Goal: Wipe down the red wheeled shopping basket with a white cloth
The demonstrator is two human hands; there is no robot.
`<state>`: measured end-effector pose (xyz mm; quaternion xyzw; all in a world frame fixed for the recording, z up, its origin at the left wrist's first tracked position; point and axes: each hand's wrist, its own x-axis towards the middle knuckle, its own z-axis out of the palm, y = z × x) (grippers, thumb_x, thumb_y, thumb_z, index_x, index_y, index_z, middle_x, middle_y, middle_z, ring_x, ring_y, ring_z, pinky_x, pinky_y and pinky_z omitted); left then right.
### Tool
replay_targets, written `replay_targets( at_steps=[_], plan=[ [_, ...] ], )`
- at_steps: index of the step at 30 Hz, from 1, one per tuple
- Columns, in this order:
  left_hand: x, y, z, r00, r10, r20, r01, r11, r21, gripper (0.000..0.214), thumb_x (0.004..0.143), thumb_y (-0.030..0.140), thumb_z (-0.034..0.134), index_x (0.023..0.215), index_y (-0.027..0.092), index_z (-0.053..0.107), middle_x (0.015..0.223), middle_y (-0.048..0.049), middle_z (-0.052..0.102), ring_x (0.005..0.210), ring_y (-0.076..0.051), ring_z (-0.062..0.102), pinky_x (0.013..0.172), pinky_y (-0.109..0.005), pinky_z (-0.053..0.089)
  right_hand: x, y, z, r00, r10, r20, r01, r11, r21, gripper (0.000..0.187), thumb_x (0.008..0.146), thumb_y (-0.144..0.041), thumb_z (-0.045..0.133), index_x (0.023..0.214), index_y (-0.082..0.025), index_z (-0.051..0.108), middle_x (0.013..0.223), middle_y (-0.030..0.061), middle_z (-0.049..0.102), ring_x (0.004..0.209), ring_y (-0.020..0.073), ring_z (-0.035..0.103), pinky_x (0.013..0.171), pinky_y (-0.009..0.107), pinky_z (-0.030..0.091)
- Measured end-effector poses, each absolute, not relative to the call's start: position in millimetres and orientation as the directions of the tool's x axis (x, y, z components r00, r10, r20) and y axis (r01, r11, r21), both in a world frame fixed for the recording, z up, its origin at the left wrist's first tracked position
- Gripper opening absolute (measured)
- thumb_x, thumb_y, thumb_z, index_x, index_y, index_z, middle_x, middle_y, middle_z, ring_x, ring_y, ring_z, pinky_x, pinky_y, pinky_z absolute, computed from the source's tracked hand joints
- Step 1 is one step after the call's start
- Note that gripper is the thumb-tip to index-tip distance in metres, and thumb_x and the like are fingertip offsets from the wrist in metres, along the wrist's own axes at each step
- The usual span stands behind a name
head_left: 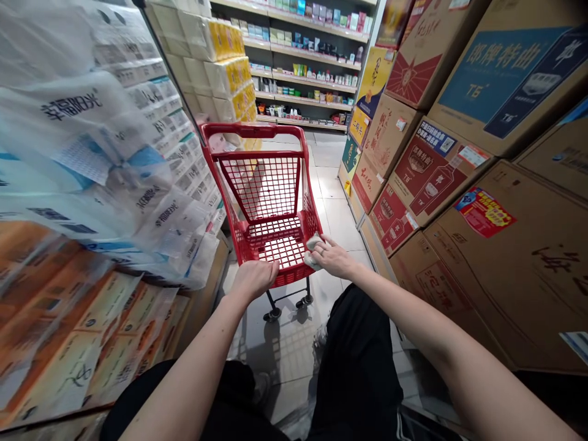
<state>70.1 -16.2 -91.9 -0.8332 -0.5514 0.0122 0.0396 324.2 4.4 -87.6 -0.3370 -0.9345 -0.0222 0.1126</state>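
A red plastic shopping cart [252, 130] with a grid-walled basket stands in front of me in the aisle. No goods are visible in its basket. My left hand [256, 279] is closed over the near left part of the basket's rim. On the near right corner, my right hand [334, 257] presses a crumpled whitish cloth [313, 252] against the red plastic. Its fingers are bent over the cloth, and a ring shows on one of them. The cart's black wheels [272, 315] rest on the tiled floor.
Plastic-wrapped tissue packs [138, 159] are piled along the left, with yellow-and-white packs [229, 73] beyond. Cardboard cartons [482, 245] form a wall on the right. Shelves of small bottles and boxes [316, 76] stand across the far end. Pale floor tiles [327, 184] run between.
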Motion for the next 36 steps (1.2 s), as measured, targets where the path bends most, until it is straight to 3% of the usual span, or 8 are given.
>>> replay_targets(
  at_steps=[4,8,11,16,23,28,31,36],
  plan=[
    [82,-15,-94,0.375,0.926,0.033,0.925,-0.372,-0.073,0.065,0.094,0.041,0.012,0.071,0.014,0.067,0.075,-0.0139,0.07,0.071,-0.025,0.065,0.059,-0.031,0.04,338,9,-88,-0.741,0.634,0.222,0.635,0.769,-0.077,0.028,0.093,-0.011,0.032,0.101,-0.019,0.058,0.094,0.0068,0.062,0.101,0.0194,0.053,0.11,0.047,0.026],
    [91,-16,-97,0.34,0.939,0.055,0.939,-0.336,-0.072,0.067,0.094,0.041,0.012,0.07,0.014,0.068,0.073,-0.014,0.069,0.07,-0.026,0.065,0.056,-0.032,0.04,327,16,-94,-0.791,0.582,0.189,0.598,0.801,0.035,0.028,0.093,-0.011,0.032,0.093,-0.013,0.06,0.092,0.0112,0.063,0.093,0.0199,0.055,0.103,0.042,0.033],
    [92,-17,-99,0.326,0.944,0.05,0.943,-0.321,-0.09,0.066,0.093,0.041,0.013,0.068,0.014,0.067,0.072,-0.0143,0.069,0.069,-0.026,0.065,0.056,-0.032,0.04,319,19,-96,-0.813,0.563,0.148,0.579,0.809,0.101,0.027,0.095,-0.026,0.039,0.092,-0.009,0.061,0.09,0.0151,0.065,0.089,0.022,0.058,0.093,0.04,0.038],
    [88,-18,-97,0.328,0.944,0.031,0.939,-0.322,-0.123,0.065,0.093,0.039,0.013,0.07,0.013,0.068,0.074,-0.015,0.069,0.071,-0.027,0.065,0.057,-0.031,0.039,306,20,-95,-0.814,0.578,0.054,0.578,0.801,0.156,0.046,0.091,-0.049,0.045,0.093,-0.006,0.061,0.082,0.0174,0.067,0.079,0.0243,0.062,0.079,0.036,0.04],
    [83,-21,-94,0.319,0.948,0.007,0.937,-0.314,-0.154,0.068,0.093,0.041,0.01,0.071,0.013,0.068,0.075,-0.0144,0.07,0.072,-0.028,0.066,0.057,-0.032,0.039,298,14,-95,-0.803,0.592,0.067,0.593,0.783,0.188,0.046,0.092,-0.049,0.044,0.098,-0.006,0.059,0.087,0.0153,0.068,0.083,0.0249,0.062,0.079,0.034,0.038],
    [80,-20,-96,0.337,0.941,-0.004,0.931,-0.334,-0.146,0.069,0.093,0.042,0.009,0.071,0.014,0.068,0.076,-0.0138,0.07,0.074,-0.028,0.066,0.057,-0.031,0.039,307,11,-89,-0.827,0.555,0.086,0.562,0.816,0.134,0.041,0.093,-0.047,0.043,0.099,-0.009,0.058,0.091,0.013,0.066,0.087,0.0239,0.06,0.081,0.035,0.038],
    [80,-19,-97,0.347,0.938,-0.017,0.927,-0.345,-0.143,0.069,0.093,0.044,0.009,0.072,0.014,0.068,0.075,-0.0138,0.07,0.075,-0.029,0.066,0.057,-0.032,0.04,313,13,-87,-0.855,0.515,0.067,0.519,0.846,0.125,0.03,0.094,-0.037,0.044,0.101,-0.011,0.056,0.098,0.0124,0.064,0.089,0.0224,0.059,0.082,0.034,0.038],
    [88,-18,-97,0.345,0.938,-0.046,0.926,-0.348,-0.144,0.063,0.093,0.041,0.014,0.081,0.014,0.07,0.078,-0.0142,0.07,0.077,-0.03,0.066,0.06,-0.034,0.042,306,12,-88,-0.848,0.53,-0.003,0.523,0.837,0.159,0.024,0.095,-0.021,0.036,0.099,-0.007,0.056,0.088,0.0126,0.065,0.081,0.0214,0.061,0.077,0.034,0.041]
  ],
)
